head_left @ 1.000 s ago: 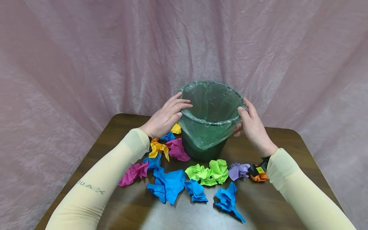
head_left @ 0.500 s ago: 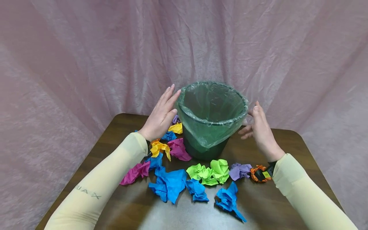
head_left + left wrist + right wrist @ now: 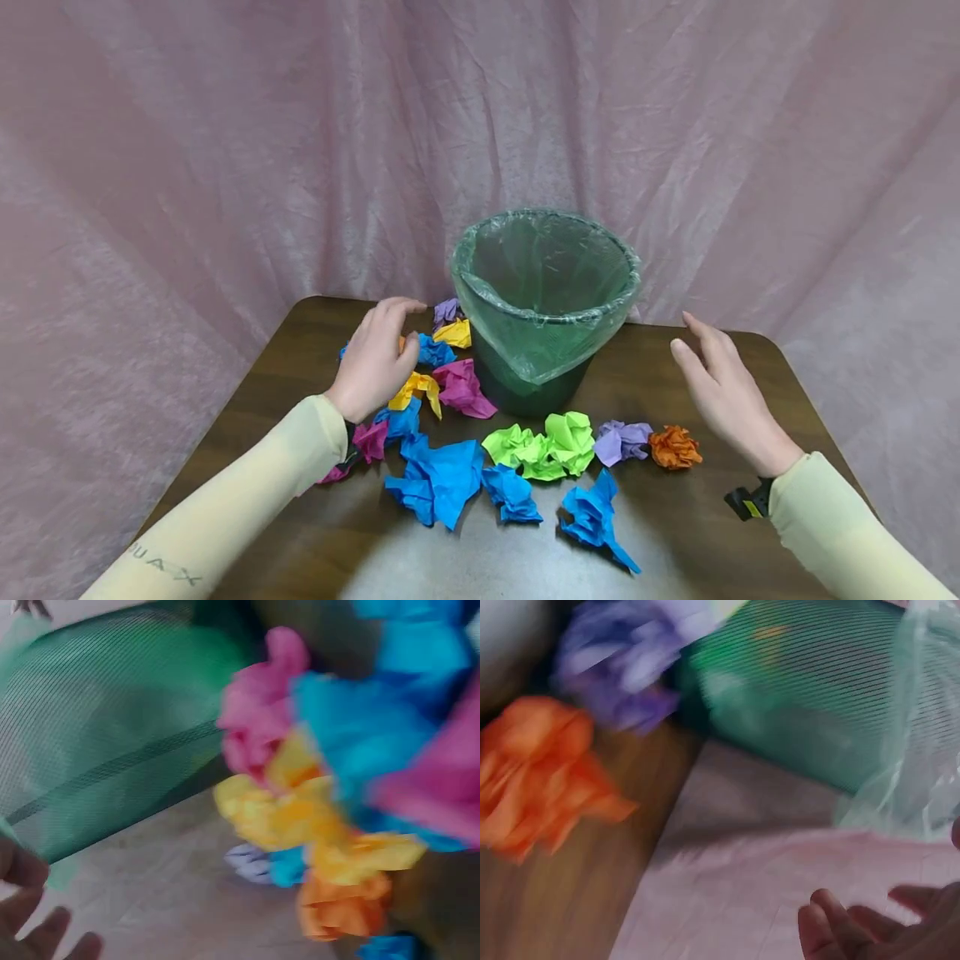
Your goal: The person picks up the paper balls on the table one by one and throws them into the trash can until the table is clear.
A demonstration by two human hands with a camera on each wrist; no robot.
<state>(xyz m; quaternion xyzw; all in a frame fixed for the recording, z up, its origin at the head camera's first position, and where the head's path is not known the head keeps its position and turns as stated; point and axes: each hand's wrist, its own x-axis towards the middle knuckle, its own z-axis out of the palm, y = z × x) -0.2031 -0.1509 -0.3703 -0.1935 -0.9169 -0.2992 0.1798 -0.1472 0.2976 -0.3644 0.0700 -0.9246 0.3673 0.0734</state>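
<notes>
A dark green mesh wastebasket [image 3: 525,387] stands upright at the middle of the table, lined with a clear plastic bag [image 3: 536,346] folded over its rim. To its left, my left hand [image 3: 377,354] hovers over crumpled paper, fingers loosely bent and holding nothing. My right hand [image 3: 727,392] is apart from the basket on the right, fingers extended, nothing in it. Nearest the right hand lie an orange paper ball [image 3: 675,447] and a purple paper ball [image 3: 622,442]. In the left wrist view, yellow crumpled paper [image 3: 300,817] and pink crumpled paper [image 3: 259,705] lie beside the basket.
Light green crumpled paper [image 3: 543,446] lies in front of the basket. Several blue crumpled papers [image 3: 442,479] are spread nearer the front, one at the right [image 3: 596,521]. A pink curtain [image 3: 480,125] hangs behind the wooden table [image 3: 720,542].
Both hands have let go of the bagged rim and moved apart and toward the front, the left one down over the papers, the right one out to the right. The basket stays standing.
</notes>
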